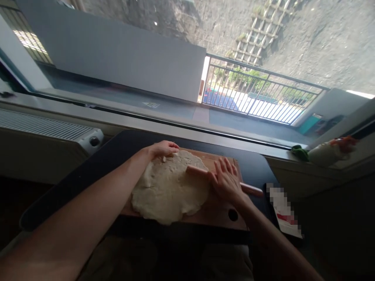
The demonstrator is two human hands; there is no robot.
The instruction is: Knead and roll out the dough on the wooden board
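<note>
A broad, uneven sheet of pale dough (pixel 172 191) lies on a wooden board (pixel 216 218), hanging slightly past the board's near edge. My left hand (pixel 164 149) is at the far left rim of the dough, its fingers curled together on the edge; the fingertips are partly hidden. Across the right side of the board slants a wooden rolling pin (pixel 252 189), its left end over the dough and its right end beyond the board. My right hand (pixel 225 179) grips the pin near its middle from above, with the fingers reaching over its far side.
The board sits on a dark table (pixel 114 152) with rounded corners, against a window ledge (pixel 187 128). A dark tray (pixel 272 207) with a blurred-out item is at the right edge. A white radiator (pixel 58 128) stands left; a jar-like object (pixel 325 152) is on the right ledge.
</note>
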